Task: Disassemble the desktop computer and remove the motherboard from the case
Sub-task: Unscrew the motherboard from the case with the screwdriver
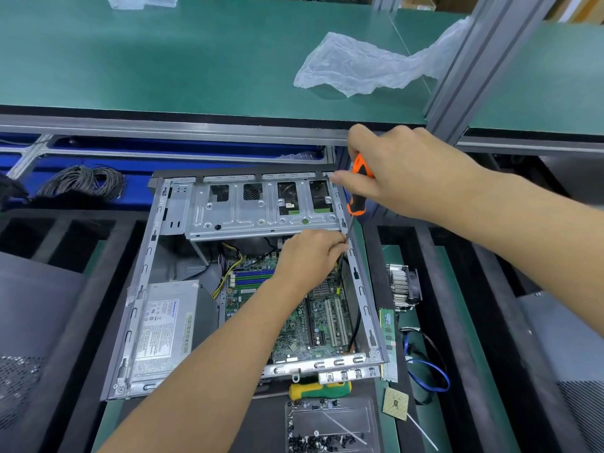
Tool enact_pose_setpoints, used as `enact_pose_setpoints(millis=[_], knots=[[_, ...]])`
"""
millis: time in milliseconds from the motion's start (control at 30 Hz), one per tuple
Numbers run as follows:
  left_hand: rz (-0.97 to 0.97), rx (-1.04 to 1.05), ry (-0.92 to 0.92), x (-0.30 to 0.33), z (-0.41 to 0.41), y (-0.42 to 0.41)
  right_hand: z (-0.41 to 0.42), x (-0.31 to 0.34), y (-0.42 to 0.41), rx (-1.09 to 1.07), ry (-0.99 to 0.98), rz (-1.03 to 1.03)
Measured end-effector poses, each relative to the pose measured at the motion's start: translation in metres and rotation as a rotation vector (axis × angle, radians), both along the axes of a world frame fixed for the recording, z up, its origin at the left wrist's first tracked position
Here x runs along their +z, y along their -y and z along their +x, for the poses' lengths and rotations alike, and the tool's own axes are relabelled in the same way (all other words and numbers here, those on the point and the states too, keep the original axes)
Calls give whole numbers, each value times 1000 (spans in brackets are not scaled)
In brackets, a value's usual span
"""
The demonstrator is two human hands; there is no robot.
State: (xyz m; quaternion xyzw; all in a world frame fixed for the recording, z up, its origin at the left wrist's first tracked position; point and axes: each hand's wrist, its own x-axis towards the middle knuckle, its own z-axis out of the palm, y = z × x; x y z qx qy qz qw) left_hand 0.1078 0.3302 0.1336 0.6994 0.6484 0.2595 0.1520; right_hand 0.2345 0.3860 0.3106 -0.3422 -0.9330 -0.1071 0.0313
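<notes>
- A clear plastic screw tray (pixel 333 423) sits at the near edge of the tabletop (pixel 111 416), with a heap of small dark screws in its near end and a few more along its far rim; too many and too small to count.
- Just beyond the tray lies one yellow-and-green screwdriver (pixel 318 390), partly tucked under the near edge of the computer case (pixel 147 263).
- Right of the tray, one bare CPU chip (pixel 396 403) lies flat; one RAM stick (pixel 388 344) lies along the case's right wall, and one blue cable (pixel 431 374) loops beside it.
- One finned heatsink with fan (pixel 403 286) rests further along the right side.
- The case lies open in the middle of the tabletop, one power supply (pixel 163 325) in its near-left corner and one drive cage (pixel 261 207) across its far end.
- The motherboard (pixel 294 322) is still inside the case, on its floor at the right half.
- The left hand (pixel 310 256) reaches into the case and pinches the shaft of the orange-and-black screwdriver (pixel 358 188) near the right wall.
- The right hand (pixel 402 171) is wrapped around that screwdriver's handle, above the case's far-right corner.
- One crumpled clear plastic bag (pixel 359 67) lies on the raised green shelf (pixel 130 60) behind.
- One coil of dark wire (pixel 85 184) lies at the far left.
</notes>
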Motion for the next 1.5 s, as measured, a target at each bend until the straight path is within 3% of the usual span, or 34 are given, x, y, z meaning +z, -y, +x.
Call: enact_pose_setpoints(millis=[367, 800, 1167, 1333, 1400, 1500], knots=[[-14, 2, 2, -1, -2, 0, -4, 1, 3, -16, 36, -15], [-35, -16, -64, -2, -1, 1, -25, 19, 10, -223, 158, -16], [-48, 44, -25, -3, 0, -1, -28, 27, 2, -118, 279, -254], [-73, 147, 176, -6, -5, 6, -22, 32, -4, -24, 223, -416], [-130, 227, 337, -9, -13, 15, -18, 33, -6, -23, 191, -459], [-371, 377, 687, -18, -30, 28, -14, 31, -7, -106, 179, -478]])
